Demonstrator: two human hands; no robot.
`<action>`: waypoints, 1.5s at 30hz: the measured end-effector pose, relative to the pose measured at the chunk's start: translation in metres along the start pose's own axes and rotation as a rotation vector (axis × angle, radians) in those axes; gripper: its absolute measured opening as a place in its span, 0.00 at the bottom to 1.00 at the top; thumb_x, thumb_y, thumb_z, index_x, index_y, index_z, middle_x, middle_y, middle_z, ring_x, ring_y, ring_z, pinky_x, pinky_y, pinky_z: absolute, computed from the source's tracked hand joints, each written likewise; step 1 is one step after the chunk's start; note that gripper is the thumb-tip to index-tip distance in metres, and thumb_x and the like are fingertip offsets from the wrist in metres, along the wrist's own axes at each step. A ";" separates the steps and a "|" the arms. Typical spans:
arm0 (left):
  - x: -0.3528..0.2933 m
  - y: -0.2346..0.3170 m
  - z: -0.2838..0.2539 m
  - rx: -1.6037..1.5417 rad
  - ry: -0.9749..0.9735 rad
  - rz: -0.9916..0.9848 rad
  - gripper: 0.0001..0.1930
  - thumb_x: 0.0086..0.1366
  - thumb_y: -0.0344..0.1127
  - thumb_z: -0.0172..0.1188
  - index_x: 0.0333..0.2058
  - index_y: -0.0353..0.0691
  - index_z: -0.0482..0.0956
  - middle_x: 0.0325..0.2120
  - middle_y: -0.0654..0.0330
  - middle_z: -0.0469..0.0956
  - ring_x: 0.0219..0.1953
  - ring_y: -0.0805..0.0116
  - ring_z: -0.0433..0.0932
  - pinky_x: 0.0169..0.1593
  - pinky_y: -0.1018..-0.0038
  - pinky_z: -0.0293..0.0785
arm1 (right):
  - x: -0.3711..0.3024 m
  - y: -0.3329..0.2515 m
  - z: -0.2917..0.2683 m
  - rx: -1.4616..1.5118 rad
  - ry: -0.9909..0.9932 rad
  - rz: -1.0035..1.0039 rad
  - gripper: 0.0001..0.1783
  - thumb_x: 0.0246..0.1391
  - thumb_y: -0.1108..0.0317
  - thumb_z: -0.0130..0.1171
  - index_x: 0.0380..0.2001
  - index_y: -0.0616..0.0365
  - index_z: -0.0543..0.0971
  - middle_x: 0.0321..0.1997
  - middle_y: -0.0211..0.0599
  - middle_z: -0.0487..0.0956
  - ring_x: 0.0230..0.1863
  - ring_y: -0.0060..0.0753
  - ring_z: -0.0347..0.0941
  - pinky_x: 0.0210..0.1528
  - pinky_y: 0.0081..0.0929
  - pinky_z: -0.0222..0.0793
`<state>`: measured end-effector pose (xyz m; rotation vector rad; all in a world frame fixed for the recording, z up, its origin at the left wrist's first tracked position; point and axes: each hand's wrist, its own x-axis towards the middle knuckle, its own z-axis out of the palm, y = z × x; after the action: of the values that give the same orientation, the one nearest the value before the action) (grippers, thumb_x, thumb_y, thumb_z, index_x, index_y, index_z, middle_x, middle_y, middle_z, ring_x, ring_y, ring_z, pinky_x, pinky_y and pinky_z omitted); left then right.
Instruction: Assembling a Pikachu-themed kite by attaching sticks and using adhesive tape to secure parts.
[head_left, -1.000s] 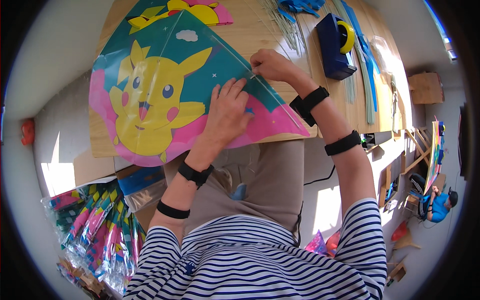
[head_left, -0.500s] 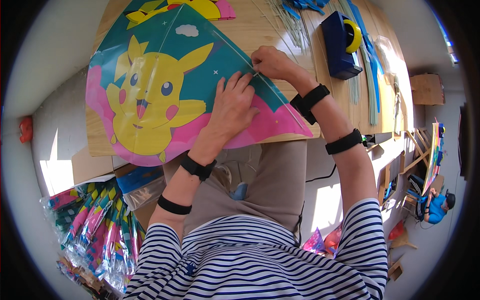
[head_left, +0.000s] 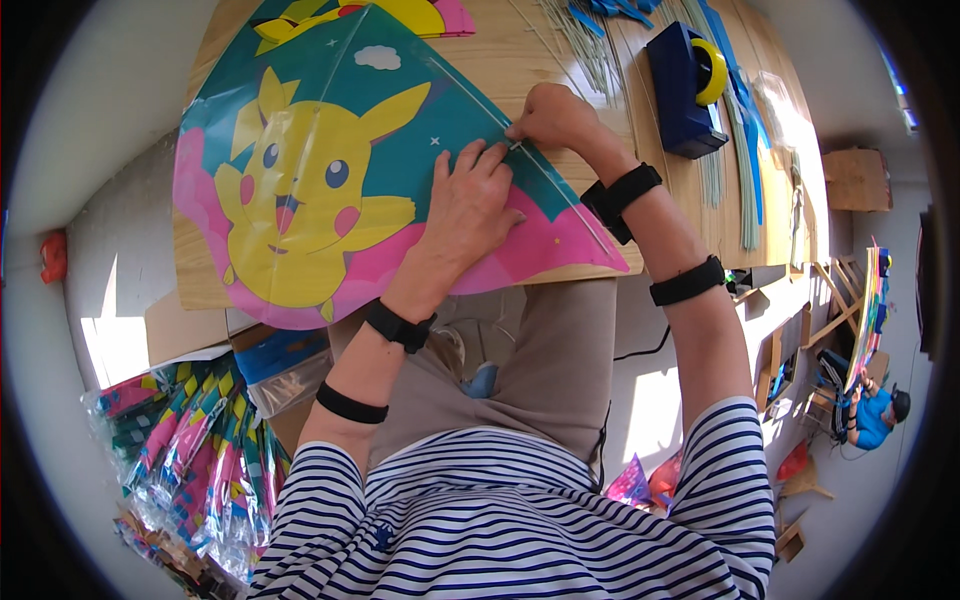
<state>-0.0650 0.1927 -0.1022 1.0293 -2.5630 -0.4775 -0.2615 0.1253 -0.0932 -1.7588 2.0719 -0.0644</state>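
While the left hand [head_left: 468,212], grip spread, rests on the kite sail [head_left: 300,205] (counter [head_left: 490,62], ten o'clock in view), the right hand [head_left: 555,117], grip bunched, touches the sail's edge at one o'clock, hold indeterminable.

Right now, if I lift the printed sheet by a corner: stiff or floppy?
Likely floppy overall: the printed sheet looks thin. Perhaps slippery, given its glossy sheen. The slim rod along its right side should probably stiffen that edge.
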 end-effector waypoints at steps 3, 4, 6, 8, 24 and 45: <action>0.001 0.001 0.001 0.006 0.004 0.002 0.26 0.46 0.42 0.75 0.41 0.33 0.79 0.60 0.53 0.72 0.65 0.49 0.65 0.64 0.45 0.61 | -0.001 0.010 -0.003 0.022 0.168 0.071 0.17 0.43 0.55 0.72 0.29 0.57 0.85 0.30 0.45 0.84 0.36 0.48 0.82 0.39 0.40 0.76; 0.000 0.000 0.002 0.004 0.008 0.001 0.26 0.46 0.42 0.75 0.41 0.33 0.79 0.60 0.53 0.72 0.65 0.49 0.65 0.64 0.45 0.61 | -0.005 0.010 -0.007 0.015 0.260 0.088 0.16 0.43 0.56 0.72 0.29 0.58 0.85 0.29 0.45 0.84 0.35 0.47 0.82 0.38 0.40 0.76; -0.001 -0.001 0.004 -0.001 0.015 -0.006 0.26 0.46 0.42 0.75 0.41 0.33 0.79 0.60 0.53 0.72 0.66 0.50 0.65 0.65 0.45 0.60 | -0.014 0.008 -0.023 0.113 0.246 0.048 0.14 0.44 0.59 0.71 0.28 0.59 0.84 0.29 0.44 0.84 0.35 0.47 0.82 0.38 0.39 0.76; -0.003 -0.002 0.003 -0.006 0.020 -0.020 0.26 0.46 0.42 0.75 0.41 0.33 0.79 0.60 0.53 0.72 0.66 0.50 0.65 0.65 0.44 0.60 | -0.023 0.000 -0.026 0.189 0.245 -0.016 0.11 0.44 0.63 0.69 0.27 0.58 0.84 0.30 0.45 0.84 0.36 0.49 0.81 0.38 0.40 0.76; -0.002 -0.002 0.004 0.009 0.013 -0.025 0.27 0.45 0.40 0.76 0.42 0.34 0.79 0.59 0.56 0.72 0.65 0.52 0.65 0.64 0.42 0.61 | -0.009 -0.014 0.022 0.210 0.137 0.016 0.09 0.46 0.71 0.58 0.30 0.63 0.82 0.36 0.57 0.82 0.39 0.62 0.80 0.40 0.49 0.77; -0.057 -0.061 -0.049 0.014 0.140 -0.116 0.31 0.51 0.41 0.73 0.52 0.37 0.73 0.67 0.50 0.61 0.70 0.43 0.56 0.66 0.39 0.56 | -0.089 0.000 0.038 0.251 0.494 0.066 0.17 0.41 0.64 0.73 0.34 0.59 0.80 0.37 0.47 0.79 0.41 0.53 0.76 0.43 0.45 0.71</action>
<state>0.0314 0.1827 -0.0949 1.1778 -2.3969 -0.4029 -0.2384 0.2187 -0.1020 -1.6332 2.3216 -0.7747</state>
